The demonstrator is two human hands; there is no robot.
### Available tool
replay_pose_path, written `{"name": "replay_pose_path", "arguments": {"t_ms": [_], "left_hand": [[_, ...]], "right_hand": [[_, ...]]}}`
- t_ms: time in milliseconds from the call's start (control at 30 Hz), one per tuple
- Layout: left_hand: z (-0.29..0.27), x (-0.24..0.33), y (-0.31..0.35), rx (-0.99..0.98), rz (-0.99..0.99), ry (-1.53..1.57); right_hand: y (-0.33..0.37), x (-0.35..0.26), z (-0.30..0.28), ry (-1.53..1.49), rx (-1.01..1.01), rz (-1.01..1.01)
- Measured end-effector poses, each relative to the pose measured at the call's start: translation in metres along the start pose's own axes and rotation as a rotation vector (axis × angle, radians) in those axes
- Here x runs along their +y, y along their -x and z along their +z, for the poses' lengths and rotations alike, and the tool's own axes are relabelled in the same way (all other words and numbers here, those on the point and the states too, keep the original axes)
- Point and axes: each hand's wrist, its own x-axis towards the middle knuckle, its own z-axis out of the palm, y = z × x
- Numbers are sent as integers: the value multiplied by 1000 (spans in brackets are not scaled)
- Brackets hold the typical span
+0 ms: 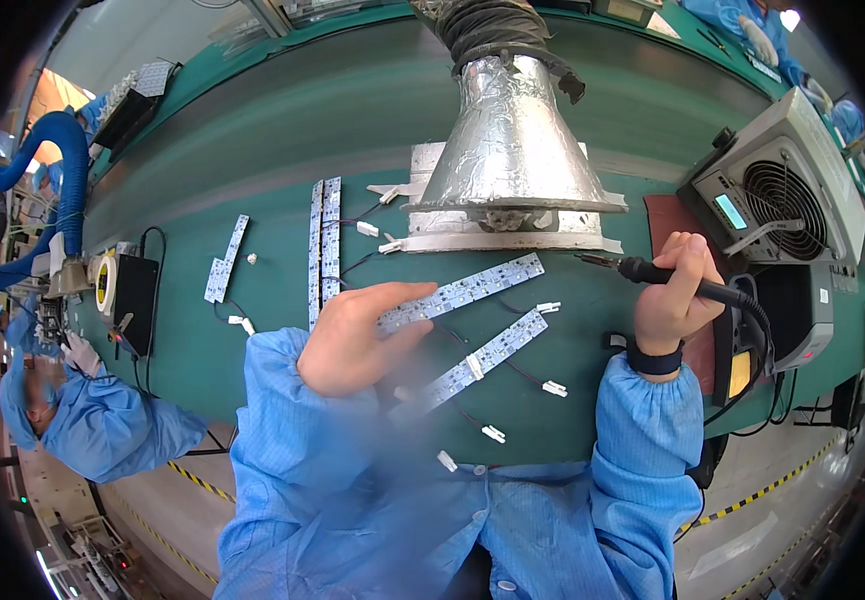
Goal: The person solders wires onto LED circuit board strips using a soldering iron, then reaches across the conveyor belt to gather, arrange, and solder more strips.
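My left hand (357, 335) grips one end of a narrow white circuit board strip (482, 287), thumb below and fingers above. The strip slants up to the right across the green mat. My right hand (680, 295) is closed around a soldering iron (642, 270), its tip pointing left, a short gap from the strip's far end. Below lies a second circuit board strip (497, 350) with wires and white connectors (554, 388). Part of it is hidden behind a blur near my left sleeve. A dark band circles my right wrist.
A foil-covered fume hood (512, 130) hangs over the mat's far middle. Upright board strips (317, 240) and a smaller board (227, 262) lie left. At right stand a grey fan unit (792, 190), a soldering station (797, 310) and a yellow sponge (739, 374). A co-worker (102, 425) sits at left.
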Motion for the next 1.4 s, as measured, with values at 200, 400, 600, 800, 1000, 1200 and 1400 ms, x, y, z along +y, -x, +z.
{"name": "replay_pose_path", "arguments": {"t_ms": [200, 400, 600, 800, 1000, 1200, 1400], "left_hand": [[-23, 5, 10, -164, -326, 444], [-41, -14, 63, -2, -252, 574], [-44, -38, 84, 598, -199, 480], [-18, -72, 47, 691, -273, 68], [-19, -76, 43, 608, -126, -148], [-18, -35, 49, 834, 89, -321], [30, 28, 77, 11, 83, -358]], "right_hand": [[-3, 4, 0, -55, 70, 36], [-3, 3, -5, -91, 72, 82], [-3, 2, -2, -111, 66, 74], [-2, 5, -4, -107, 46, 91], [-1, 5, -5, -100, 33, 98], [-3, 4, -4, -102, 40, 90], [-3, 2, -5, -90, 48, 94]]}}
